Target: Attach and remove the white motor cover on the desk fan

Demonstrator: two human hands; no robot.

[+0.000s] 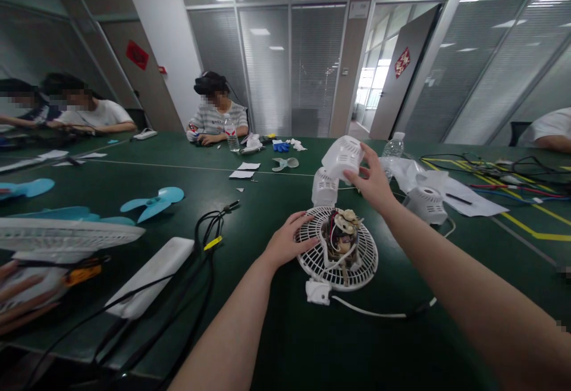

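Note:
My right hand (375, 180) pinches a white vented fan motor cover (342, 156) between thumb and fingers, raised above the table. Below it, a round white fan grille (368, 260) lies flat, with the bare fan motor (343, 233) and its wires exposed on top. My left hand (292, 239) grips the left edge of this grille, its fingers and thumb resting over the bars. Behind the grille stands another white vented piece (325, 187), just under the cover. A small white box (318, 291) sits at the grille's front, near a white cord (370, 313).
Left are a white power strip (154, 275), black cables (209, 248), a blue fan blade (156, 202) and another person's hand (27, 296) holding a fan. Right are a white housing (426, 203), plastic bag and paper. Across sits a person (218, 117) near a water bottle (231, 135).

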